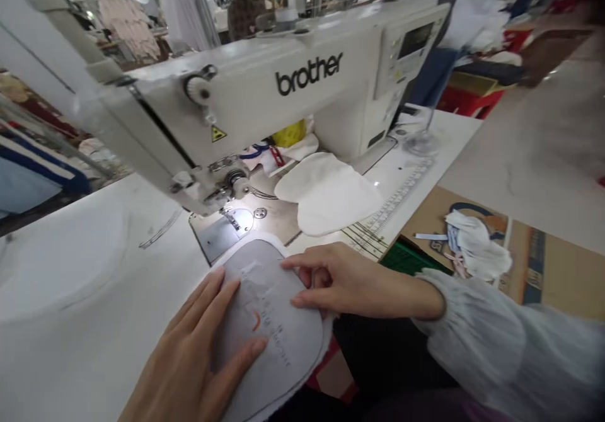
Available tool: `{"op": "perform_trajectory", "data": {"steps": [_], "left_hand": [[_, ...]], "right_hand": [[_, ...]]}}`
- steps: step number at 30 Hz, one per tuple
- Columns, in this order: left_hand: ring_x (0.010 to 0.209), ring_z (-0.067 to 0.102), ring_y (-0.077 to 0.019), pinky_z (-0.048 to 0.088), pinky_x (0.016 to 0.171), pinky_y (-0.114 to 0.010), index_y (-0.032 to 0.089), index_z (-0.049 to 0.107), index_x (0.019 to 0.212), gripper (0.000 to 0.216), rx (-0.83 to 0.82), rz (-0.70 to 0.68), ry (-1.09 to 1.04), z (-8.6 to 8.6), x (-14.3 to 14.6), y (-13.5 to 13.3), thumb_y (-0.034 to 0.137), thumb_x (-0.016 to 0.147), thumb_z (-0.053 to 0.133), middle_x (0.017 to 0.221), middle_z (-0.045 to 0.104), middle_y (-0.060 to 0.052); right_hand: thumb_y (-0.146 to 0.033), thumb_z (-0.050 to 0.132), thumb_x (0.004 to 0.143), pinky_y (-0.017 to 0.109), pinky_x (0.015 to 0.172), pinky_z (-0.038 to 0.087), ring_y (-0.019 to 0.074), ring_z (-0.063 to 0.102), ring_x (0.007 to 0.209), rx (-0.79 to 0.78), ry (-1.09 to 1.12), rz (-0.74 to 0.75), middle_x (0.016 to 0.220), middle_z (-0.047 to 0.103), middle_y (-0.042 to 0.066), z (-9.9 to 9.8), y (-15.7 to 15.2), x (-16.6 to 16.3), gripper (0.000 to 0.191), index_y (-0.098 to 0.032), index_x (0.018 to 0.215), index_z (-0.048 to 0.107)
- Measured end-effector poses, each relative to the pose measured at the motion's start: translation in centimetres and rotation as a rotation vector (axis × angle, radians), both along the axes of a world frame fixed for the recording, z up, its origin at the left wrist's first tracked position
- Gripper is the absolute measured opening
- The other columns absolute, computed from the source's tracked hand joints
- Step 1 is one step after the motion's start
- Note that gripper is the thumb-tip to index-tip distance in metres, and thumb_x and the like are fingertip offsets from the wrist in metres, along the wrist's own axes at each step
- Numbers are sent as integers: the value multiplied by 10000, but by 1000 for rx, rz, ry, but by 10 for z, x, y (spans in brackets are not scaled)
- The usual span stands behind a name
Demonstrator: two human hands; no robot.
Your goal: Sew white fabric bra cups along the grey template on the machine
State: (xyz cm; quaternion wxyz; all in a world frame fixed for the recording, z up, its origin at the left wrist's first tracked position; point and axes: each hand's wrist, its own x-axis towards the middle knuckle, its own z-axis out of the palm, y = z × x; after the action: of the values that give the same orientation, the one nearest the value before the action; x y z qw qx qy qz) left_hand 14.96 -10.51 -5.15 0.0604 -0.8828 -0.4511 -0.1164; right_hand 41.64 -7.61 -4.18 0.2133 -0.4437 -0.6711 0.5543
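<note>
My left hand (198,346) lies flat on the grey panel (278,327) and my right hand (350,280) pins it with its fingertips, neither gripping. The panel rests on the worktop (70,296), just short of the presser foot (231,217) and apparently unstitched. White pieces (326,195) are piled beyond.

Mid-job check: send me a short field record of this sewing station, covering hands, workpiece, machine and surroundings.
left hand: flat, palm down on the grey rounded pattern piece
right hand: fingertips pressing the same piece's upper right edge
workpiece: white fabric rim shows under it; its tip sits at the metal needle plate
machine: white Brother sewing machine, head above the plate
behind: white rounded fabric pieces, stacked under the machine arm
right: white fabric scraps on brown cardboard
</note>
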Motion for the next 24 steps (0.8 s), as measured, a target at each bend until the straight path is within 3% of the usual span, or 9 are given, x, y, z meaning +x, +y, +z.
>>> {"op": "perform_trajectory", "data": {"steps": [6, 13, 19, 24], "left_hand": [[1173, 602, -359, 599, 796, -497, 145, 442, 1363, 689, 91, -10, 105, -9, 10, -1, 614, 859, 421, 1355, 556, -237], [1238, 547, -376, 541, 913, -526, 140, 411, 1394, 762, 78, 131, 53, -21, 21, -10, 645, 826, 464, 1443, 472, -209], [1288, 487, -369, 466, 989, -505, 119, 403, 1394, 760, 103, 198, 18, -30, 29, -13, 620, 830, 490, 1436, 474, -213], [1238, 517, -387, 468, 954, -507, 84, 453, 1337, 698, 159, 194, 23, -27, 37, -12, 598, 865, 449, 1382, 509, -242]], "right_hand": [[-298, 842, 671, 190, 575, 479, 89, 600, 649, -82, 89, 39, 952, 578, 3, 0, -1, 9, 699, -156, 1301, 575], [-280, 782, 763, 233, 631, 490, 90, 553, 653, 140, -71, 19, 1011, 559, 47, 1, -10, 4, 543, -125, 1249, 596], [-245, 696, 834, 332, 774, 496, 175, 589, 837, 318, -272, 36, 1067, 561, 64, -1, -19, 2, 453, -171, 1264, 575], [-268, 611, 911, 314, 642, 505, 142, 599, 731, 509, -471, 87, 1269, 499, 86, -2, -27, 1, 278, -194, 1178, 588]]}}
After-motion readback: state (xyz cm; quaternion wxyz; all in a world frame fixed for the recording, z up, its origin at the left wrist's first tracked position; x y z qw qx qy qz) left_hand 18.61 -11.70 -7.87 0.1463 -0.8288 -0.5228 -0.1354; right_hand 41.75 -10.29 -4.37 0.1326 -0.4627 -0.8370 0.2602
